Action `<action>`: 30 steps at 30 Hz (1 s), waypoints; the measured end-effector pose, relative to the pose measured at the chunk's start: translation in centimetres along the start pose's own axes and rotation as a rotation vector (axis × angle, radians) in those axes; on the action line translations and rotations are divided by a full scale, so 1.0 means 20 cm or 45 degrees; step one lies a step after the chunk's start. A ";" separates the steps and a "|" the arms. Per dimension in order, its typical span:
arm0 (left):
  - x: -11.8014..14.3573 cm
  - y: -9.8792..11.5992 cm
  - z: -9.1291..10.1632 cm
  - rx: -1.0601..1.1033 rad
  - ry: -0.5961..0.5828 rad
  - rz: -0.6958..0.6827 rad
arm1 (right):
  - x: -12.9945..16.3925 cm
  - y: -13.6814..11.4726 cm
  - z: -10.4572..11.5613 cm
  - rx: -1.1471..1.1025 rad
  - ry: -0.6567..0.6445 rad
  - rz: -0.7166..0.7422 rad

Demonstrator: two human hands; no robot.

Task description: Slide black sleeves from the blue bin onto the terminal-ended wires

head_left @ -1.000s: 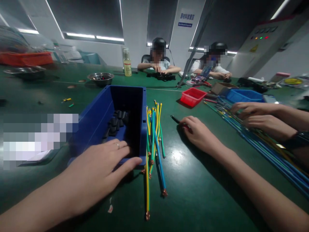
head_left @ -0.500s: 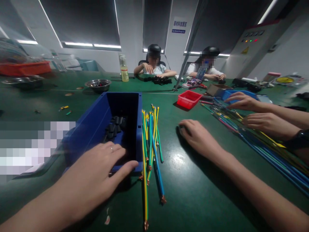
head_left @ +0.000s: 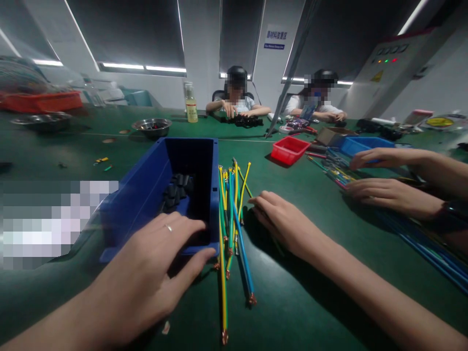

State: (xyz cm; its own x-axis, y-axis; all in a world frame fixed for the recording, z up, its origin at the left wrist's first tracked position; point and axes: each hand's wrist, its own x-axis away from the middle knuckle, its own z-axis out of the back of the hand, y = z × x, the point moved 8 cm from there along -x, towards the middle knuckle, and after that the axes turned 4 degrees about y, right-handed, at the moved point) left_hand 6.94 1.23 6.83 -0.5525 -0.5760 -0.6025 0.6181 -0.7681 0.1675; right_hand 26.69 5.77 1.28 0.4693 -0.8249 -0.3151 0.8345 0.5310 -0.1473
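Blue, green and yellow wires [head_left: 231, 214], several with bare copper ends, lay in a loose bundle along the right side of a blue bin [head_left: 215, 204], directly ahead of me. Through the head camera I saw the right hand [head_left: 281, 219] beside them, its fingers drawn narrow on a green wire [head_left: 245, 184] that slanted away from the bundle. The left hand [head_left: 153, 263] stood wide at the bin's near end, thumb at the rim and fingers over the inside; I could not tell how firmly it pressed. Black pieces [head_left: 178, 190] lay deeper in the bin.

Beyond were a red tray [head_left: 287, 155], a metal bowl [head_left: 151, 132] and a bottle [head_left: 191, 106] whose label was too small for me to read. To the right, a co-worker's hands [head_left: 395, 192] lay over longer wires [head_left: 424, 253]. Two people sat across the table [head_left: 292, 302]. On the wall behind, I read 原材料放置区 on a sign [head_left: 277, 36]; its lower strip was blurred. A cabinet [head_left: 397, 61] bore a yellow warning triangle [head_left: 378, 75].
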 end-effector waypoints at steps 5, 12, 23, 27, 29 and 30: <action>0.01 0.00 0.01 0.180 0.039 0.012 | 0.06 0.21 0.02 0.253 -0.022 -0.276; 0.02 -0.02 0.00 0.239 0.036 0.021 | 0.08 0.33 0.05 0.469 -0.042 -0.391; 0.11 -0.15 -0.05 0.095 0.075 0.222 | 0.07 0.29 0.16 0.573 0.116 -0.530; 0.13 -0.18 -0.08 0.047 0.050 0.235 | 0.05 0.26 0.16 0.536 0.141 -0.493; 0.11 -0.18 -0.09 0.041 0.051 0.211 | 0.06 0.28 0.16 0.556 0.124 -0.539; 0.11 -0.18 -0.09 0.063 0.077 0.190 | 0.07 0.30 0.16 0.577 0.115 -0.579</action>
State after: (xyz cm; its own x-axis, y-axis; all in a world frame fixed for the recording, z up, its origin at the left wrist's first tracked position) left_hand 4.55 3.23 3.61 -0.4213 -0.6679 -0.6135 0.6616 -0.6890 0.2958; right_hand 33.25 7.14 3.05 0.0303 -0.9182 -0.3949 0.9927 -0.0185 0.1190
